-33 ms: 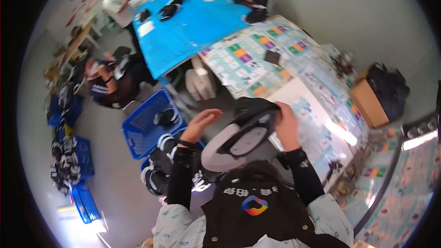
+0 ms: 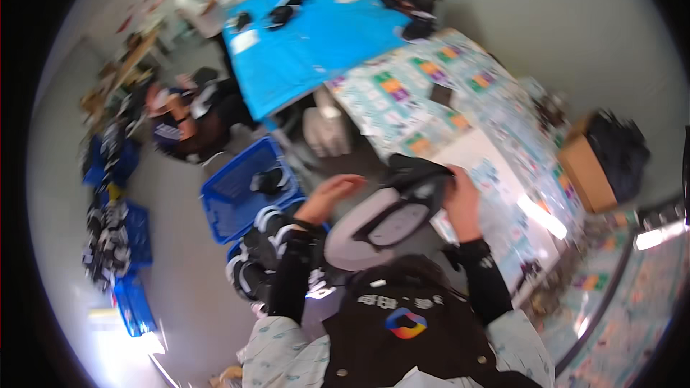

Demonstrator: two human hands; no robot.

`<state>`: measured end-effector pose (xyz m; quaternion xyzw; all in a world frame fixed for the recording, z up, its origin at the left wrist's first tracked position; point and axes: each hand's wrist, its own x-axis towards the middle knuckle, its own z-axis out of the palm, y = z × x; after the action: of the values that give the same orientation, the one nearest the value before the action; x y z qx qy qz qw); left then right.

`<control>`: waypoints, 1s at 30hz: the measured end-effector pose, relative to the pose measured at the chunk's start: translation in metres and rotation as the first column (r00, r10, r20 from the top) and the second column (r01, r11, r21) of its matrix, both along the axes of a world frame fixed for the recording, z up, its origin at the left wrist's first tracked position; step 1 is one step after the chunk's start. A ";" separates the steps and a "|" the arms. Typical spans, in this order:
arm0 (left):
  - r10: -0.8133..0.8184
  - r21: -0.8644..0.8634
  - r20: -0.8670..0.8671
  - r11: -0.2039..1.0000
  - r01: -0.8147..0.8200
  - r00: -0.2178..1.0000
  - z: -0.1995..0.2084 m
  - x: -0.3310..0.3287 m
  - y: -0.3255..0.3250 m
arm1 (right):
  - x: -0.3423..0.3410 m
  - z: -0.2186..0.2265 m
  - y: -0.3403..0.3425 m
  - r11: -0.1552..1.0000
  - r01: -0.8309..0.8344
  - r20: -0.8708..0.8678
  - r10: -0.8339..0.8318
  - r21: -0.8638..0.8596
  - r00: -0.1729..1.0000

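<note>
View shifted slightly between pictures; both your hands and shoe [image 2: 397, 224] kept nearly same arrangement, so work seemed at same step. Your right hand [image 2: 462, 203] held shoe by dark end; pale sole faced camera, extending left and downward from grip. Your left hand [image 2: 330, 197] stayed empty, fingers extended, just beside shoe, not touching.

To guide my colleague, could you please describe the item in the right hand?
From the blue table, go down the picture to the right hand. It grips a black and grey item, whose broad, pale rounded end sets it apart from the black and white items at its left.
</note>
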<state>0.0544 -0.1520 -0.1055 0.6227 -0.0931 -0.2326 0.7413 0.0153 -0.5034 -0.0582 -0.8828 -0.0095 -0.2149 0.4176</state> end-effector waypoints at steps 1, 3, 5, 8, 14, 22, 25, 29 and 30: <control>-0.029 -0.064 -0.084 0.998 0.023 0.996 0.000 -0.002 -0.014 | 0.001 -0.001 -0.004 0.996 0.030 -0.100 -0.039 -0.087 0.994; -0.114 -0.197 -0.052 0.975 0.101 0.992 -0.014 0.000 -0.051 | 0.001 -0.023 -0.025 0.998 -0.037 -0.033 0.036 -0.046 0.999; -0.111 0.033 0.282 0.994 0.106 0.953 -0.018 -0.005 -0.070 | -0.003 -0.043 -0.039 0.996 -0.066 -0.102 0.060 -0.052 0.993; -0.150 -0.395 -0.103 0.913 0.098 0.983 -0.039 -0.021 -0.077 | 0.002 -0.060 -0.018 0.982 -0.189 -0.098 0.190 0.013 0.977; -0.162 -0.567 -0.200 0.824 0.021 0.966 -0.071 -0.012 -0.079 | -0.001 -0.091 -0.017 0.895 -0.291 -0.164 0.361 0.339 0.918; 0.246 0.009 -0.055 0.969 -0.246 0.968 -0.062 0.024 -0.038 | -0.009 -0.077 -0.016 0.994 -0.104 -0.225 0.099 -0.014 0.969; 0.279 -0.043 -0.058 0.958 -0.282 0.958 -0.065 0.020 -0.054 | -0.005 -0.098 -0.026 0.996 -0.071 -0.221 0.082 0.061 0.972; 0.230 0.086 0.071 0.968 -0.236 0.971 -0.075 0.006 -0.042 | -0.007 -0.112 -0.050 0.996 -0.080 -0.225 0.087 0.038 0.971; 0.256 0.215 0.103 0.938 -0.273 0.961 -0.075 0.001 -0.035 | -0.010 -0.115 -0.057 0.994 -0.045 -0.272 0.069 0.096 0.960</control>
<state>0.0550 -0.1873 -0.1803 0.7182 -0.0084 -0.1170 0.6859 0.0056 -0.5602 -0.1735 -0.8840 0.0326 -0.0786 0.4596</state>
